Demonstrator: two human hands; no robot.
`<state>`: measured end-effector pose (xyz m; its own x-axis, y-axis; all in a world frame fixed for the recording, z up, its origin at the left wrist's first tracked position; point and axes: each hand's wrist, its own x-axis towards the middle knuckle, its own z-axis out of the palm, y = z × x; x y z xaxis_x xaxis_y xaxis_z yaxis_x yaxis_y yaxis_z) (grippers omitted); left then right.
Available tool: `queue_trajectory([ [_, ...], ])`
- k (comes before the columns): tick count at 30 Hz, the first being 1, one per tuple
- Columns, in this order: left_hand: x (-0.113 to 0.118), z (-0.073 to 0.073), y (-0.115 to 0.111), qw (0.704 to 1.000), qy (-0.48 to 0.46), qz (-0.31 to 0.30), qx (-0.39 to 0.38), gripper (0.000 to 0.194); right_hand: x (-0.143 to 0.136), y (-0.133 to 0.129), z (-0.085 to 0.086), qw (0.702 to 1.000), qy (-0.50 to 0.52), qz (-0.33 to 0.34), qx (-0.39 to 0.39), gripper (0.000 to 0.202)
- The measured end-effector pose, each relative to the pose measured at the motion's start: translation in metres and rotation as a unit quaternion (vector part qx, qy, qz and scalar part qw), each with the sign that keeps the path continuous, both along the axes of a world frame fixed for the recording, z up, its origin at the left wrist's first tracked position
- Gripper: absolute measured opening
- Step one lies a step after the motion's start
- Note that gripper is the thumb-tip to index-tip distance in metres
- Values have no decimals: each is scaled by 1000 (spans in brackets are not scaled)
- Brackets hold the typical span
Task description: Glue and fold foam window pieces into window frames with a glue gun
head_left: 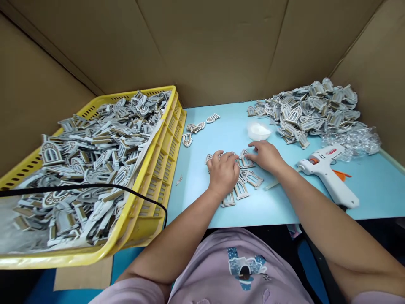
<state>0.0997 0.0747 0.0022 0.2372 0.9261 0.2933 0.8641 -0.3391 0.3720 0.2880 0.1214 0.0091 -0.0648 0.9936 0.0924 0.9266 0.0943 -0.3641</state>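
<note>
Small white-and-brown arched window-shaped pieces point(241, 189) lie in a loose group on the light blue tabletop in front of me. My left hand point(223, 172) rests palm down over the group's left side, fingers spread and partly hiding the pieces beneath. At the group's upper right, my right hand point(266, 156) has its thumb and forefinger apart, with the fingertips at the edge of one arched piece point(245, 159). Its other fingers are hidden below the hand. To the right of that hand lies a white glue gun point(327, 173), its nozzle toward my wrist.
A yellow crate point(172, 156) heaped with similar pieces stands at left, a black cable point(126, 188) crossing it. A big pile of pieces point(311, 107), crumpled clear plastic point(357, 141) and a small white-filled cup point(258, 131) sit at right. Cardboard walls point(218, 50) enclose the table.
</note>
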Motion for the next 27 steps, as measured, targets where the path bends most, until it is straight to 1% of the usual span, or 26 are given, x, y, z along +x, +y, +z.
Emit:
queue_trajectory([
  [2, -1, 0, 0, 1000, 5, -22, 0, 28, 9, 4, 10, 999, -5, -21, 41, 33],
  [5, -2, -1, 1, 999, 5, -54, 2, 26, 28, 23, 32, 994, -34, -64, 83, 29],
  [7, -3, -1, 1, 998, -1, -69, 4, 25, 38, 42, 46, 993, -63, -71, 73, 28],
  [9, -5, 1, 1, 997, -9, -78, 7, 24, 42, 62, 55, 993, -92, -61, 34, 28],
  [12, -8, 6, 2, 997, -25, -67, 15, 24, 36, 87, 58, 990, -126, -41, -43, 32],
  [15, -13, 12, 3, 998, -47, -31, 25, 28, 25, 102, 55, 983, -149, -50, -95, 32],
  [19, -20, 19, 7, 997, -72, 23, 25, 34, 16, 106, 51, 976, -152, -97, -125, 31],
  [21, -21, 21, 8, 997, -74, 27, 18, 35, 16, 104, 52, 975, -137, -117, -129, 31],
  [23, -20, 24, 5, 998, -67, -5, 4, 31, 20, 101, 54, 977, -113, -132, -126, 29],
  [25, -18, 25, -7, 996, -34, -76, -13, 28, 26, 98, 58, 979, -77, -144, -119, 28],
  [26, -16, 25, -16, 993, -10, -118, -18, 33, 29, 96, 59, 981, -56, -150, -113, 27],
  [27, -15, 24, -27, 987, 20, -157, -19, 41, 33, 94, 60, 981, -32, -157, -107, 26],
])
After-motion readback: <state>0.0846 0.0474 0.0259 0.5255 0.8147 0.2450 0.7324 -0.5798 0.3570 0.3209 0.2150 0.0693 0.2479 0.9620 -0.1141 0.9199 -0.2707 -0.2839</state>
